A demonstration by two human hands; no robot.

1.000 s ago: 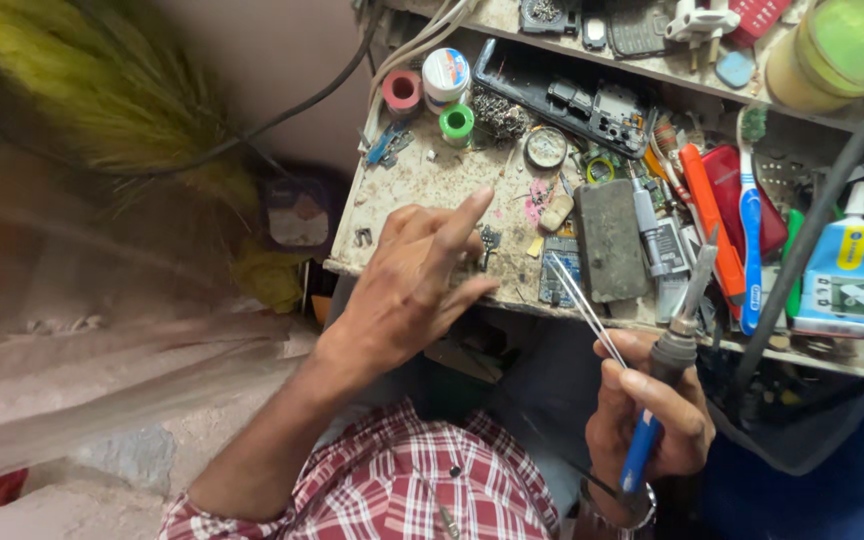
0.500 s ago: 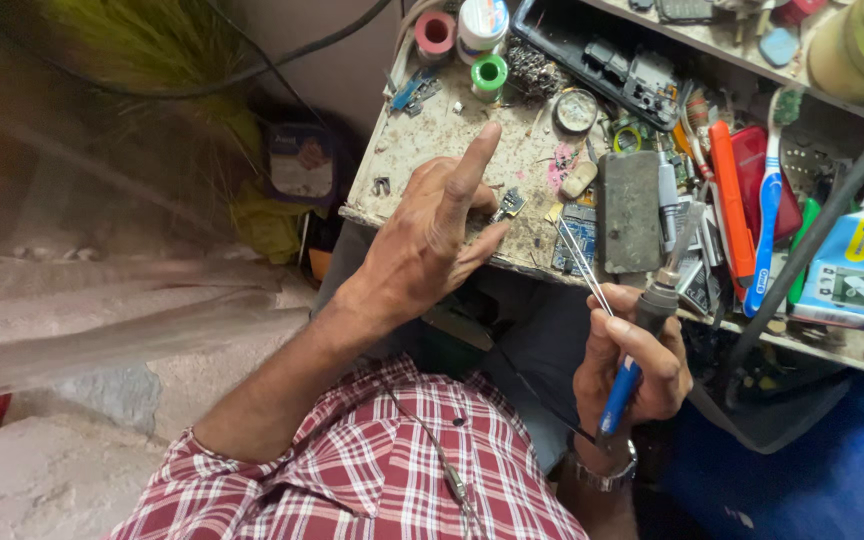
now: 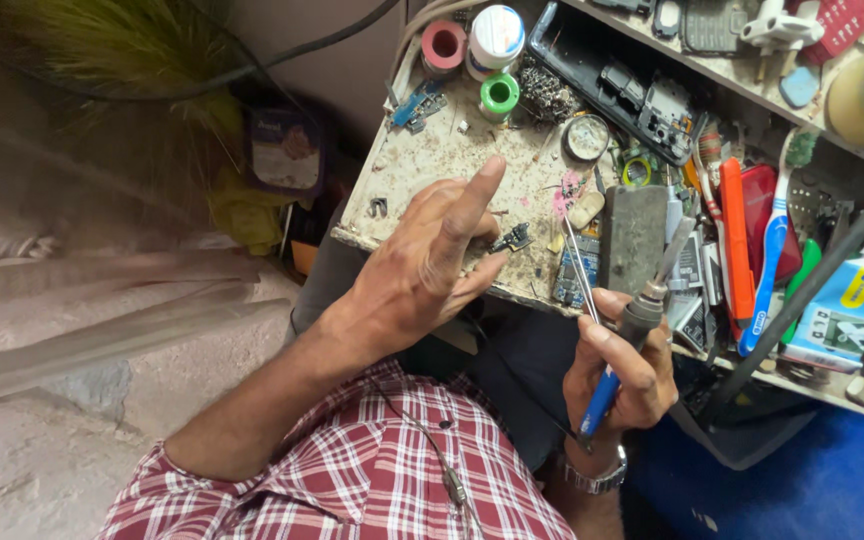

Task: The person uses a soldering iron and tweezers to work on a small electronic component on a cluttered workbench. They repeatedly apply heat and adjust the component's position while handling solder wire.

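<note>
From the head camera, the left hand (image 3: 422,270) is lifted over the near edge of the workbench (image 3: 422,175), its index finger stretched out straight toward the bench while thumb and the other fingers curl loosely; it grips nothing, and its fingertips sit just beside a small dark circuit part (image 3: 514,238) lying on the stained bench top. The right hand (image 3: 624,362) is closed around a soldering iron (image 3: 632,330) with a blue handle and grey collar, its metal tip angled up toward a grey rectangular block (image 3: 634,238). The same hand also pinches a pair of thin metal tweezers (image 3: 578,265) whose points reach up over the bench edge. A silver wristwatch (image 3: 597,478) sits on the right wrist. Farther back on the bench stand a red tape roll (image 3: 443,45), a green spool (image 3: 499,95) and a round white tub (image 3: 497,35). To the right lie an orange tool (image 3: 734,240) and a blue-and-white toothbrush (image 3: 772,260)
</note>
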